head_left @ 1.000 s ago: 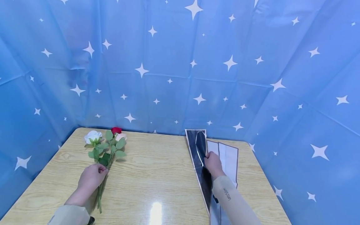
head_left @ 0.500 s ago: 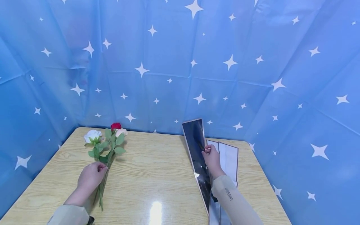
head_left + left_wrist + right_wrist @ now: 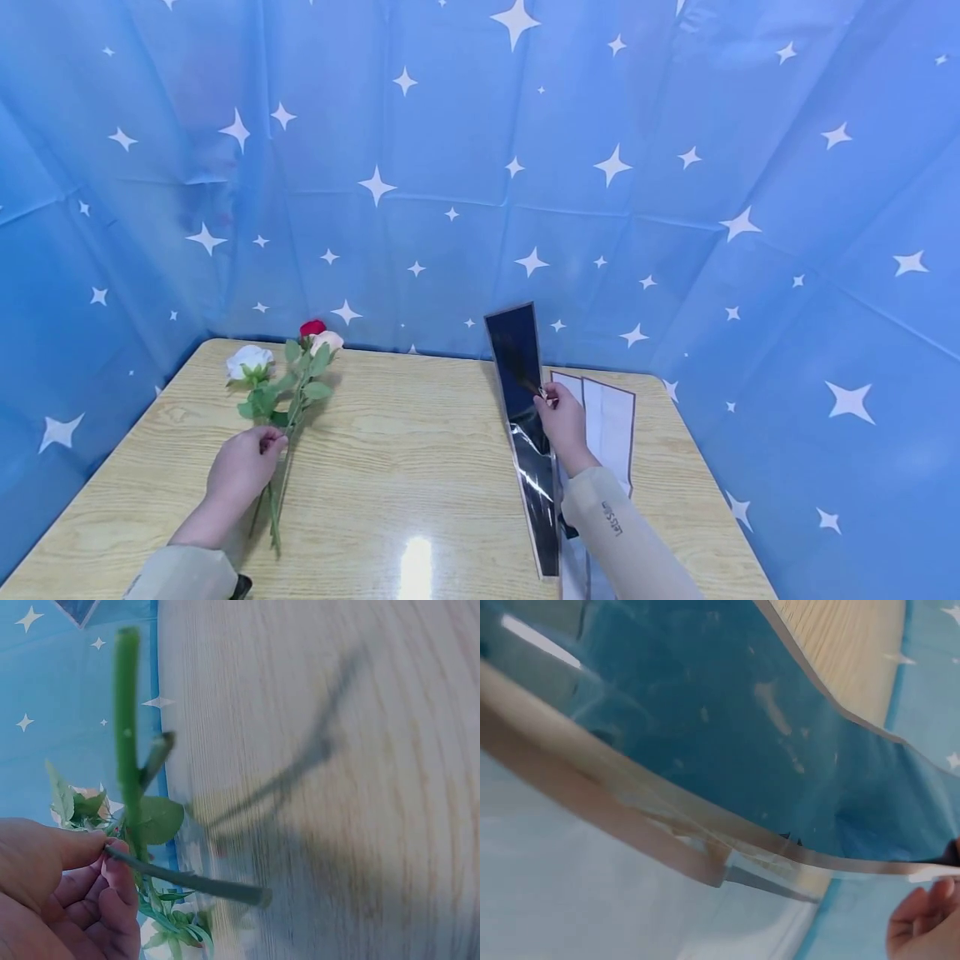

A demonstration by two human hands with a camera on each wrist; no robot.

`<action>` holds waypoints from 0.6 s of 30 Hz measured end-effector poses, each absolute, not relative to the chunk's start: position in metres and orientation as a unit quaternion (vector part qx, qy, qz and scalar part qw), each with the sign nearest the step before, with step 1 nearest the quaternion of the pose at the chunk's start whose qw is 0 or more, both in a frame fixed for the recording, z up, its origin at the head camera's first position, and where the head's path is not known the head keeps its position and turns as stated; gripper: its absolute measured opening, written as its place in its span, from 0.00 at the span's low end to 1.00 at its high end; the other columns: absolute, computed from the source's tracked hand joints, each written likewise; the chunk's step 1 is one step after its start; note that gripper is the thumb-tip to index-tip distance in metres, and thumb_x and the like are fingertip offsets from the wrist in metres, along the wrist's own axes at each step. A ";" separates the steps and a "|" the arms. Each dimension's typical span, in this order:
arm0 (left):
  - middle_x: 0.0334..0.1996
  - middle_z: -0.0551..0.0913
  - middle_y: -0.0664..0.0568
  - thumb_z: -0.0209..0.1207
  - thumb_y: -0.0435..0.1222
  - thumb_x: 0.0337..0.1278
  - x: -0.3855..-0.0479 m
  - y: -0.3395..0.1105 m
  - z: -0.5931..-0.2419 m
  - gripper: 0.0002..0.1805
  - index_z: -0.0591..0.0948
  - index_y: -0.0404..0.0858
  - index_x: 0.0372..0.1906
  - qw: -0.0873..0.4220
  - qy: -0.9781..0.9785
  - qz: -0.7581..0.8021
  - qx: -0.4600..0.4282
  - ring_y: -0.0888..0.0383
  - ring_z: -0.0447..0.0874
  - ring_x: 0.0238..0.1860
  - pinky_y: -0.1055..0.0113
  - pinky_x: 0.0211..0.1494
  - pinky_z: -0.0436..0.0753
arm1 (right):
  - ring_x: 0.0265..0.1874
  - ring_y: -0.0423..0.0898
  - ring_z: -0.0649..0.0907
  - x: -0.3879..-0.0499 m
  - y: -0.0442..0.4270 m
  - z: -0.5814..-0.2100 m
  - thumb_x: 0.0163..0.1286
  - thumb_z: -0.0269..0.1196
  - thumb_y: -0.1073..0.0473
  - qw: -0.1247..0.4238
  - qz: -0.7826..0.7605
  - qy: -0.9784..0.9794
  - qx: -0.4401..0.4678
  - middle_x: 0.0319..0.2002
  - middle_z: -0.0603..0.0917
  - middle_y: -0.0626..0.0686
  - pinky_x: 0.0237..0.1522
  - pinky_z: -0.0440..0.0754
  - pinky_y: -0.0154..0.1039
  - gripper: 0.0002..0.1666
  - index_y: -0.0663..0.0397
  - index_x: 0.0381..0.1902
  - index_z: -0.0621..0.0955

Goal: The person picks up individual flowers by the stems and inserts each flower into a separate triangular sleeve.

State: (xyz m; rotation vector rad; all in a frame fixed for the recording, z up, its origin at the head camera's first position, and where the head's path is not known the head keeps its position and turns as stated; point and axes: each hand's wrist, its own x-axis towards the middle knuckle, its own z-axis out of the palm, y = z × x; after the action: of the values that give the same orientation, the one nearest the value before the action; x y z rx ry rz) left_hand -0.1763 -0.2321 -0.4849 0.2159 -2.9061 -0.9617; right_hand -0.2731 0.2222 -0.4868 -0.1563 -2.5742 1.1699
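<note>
My left hand point(image 3: 243, 467) pinches green stems between thumb and forefinger at the table's left. Above it are a red rose point(image 3: 312, 328) and a pale pink rose point(image 3: 327, 341); a white rose point(image 3: 249, 362) is farther left. In the left wrist view, a dark stem point(image 3: 187, 882) is in the pinch and a bright green stem point(image 3: 126, 712) stands beside it. Which stems are all held, I cannot tell. My right hand point(image 3: 564, 423) pinches the right edge of a glossy black wrapping sheet point(image 3: 517, 350) with a pale border. The sheet tilts up at its far end.
White sheets with dark edging point(image 3: 609, 425) lie under my right forearm. Light wood shows on the table point(image 3: 405, 433) between my hands. A blue star-patterned curtain point(image 3: 450, 167) hangs close behind the table and along both sides.
The black sheet's far end has risen and its surface has flattened out, with my right hand still at its edge. The red and pink roses have shifted slightly up and right.
</note>
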 end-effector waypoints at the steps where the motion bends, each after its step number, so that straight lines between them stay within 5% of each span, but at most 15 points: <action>1: 0.34 0.82 0.42 0.53 0.38 0.66 -0.176 -0.232 -0.485 0.15 0.80 0.29 0.45 0.036 -0.946 -0.313 0.071 0.54 0.77 0.30 0.64 0.28 0.73 | 0.34 0.49 0.78 -0.273 0.222 -0.486 0.65 0.63 0.61 0.152 0.410 -0.897 -0.058 0.39 0.82 0.58 0.36 0.76 0.40 0.14 0.61 0.47 0.79; 18: 0.31 0.83 0.43 0.53 0.37 0.66 -0.179 -0.232 -0.485 0.14 0.81 0.30 0.45 0.140 -0.936 -0.317 0.057 0.53 0.78 0.30 0.65 0.28 0.72 | 0.36 0.49 0.76 -0.267 0.214 -0.474 0.67 0.62 0.56 0.146 0.452 -0.877 -0.075 0.39 0.81 0.55 0.34 0.73 0.37 0.11 0.57 0.42 0.79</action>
State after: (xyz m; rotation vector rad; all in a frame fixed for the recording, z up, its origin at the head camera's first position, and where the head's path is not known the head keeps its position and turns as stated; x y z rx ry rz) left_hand -0.1794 -0.2320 -0.4851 0.1658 -2.7052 -0.9174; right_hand -0.2668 0.2140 -0.4741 -0.2170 -2.5256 1.3012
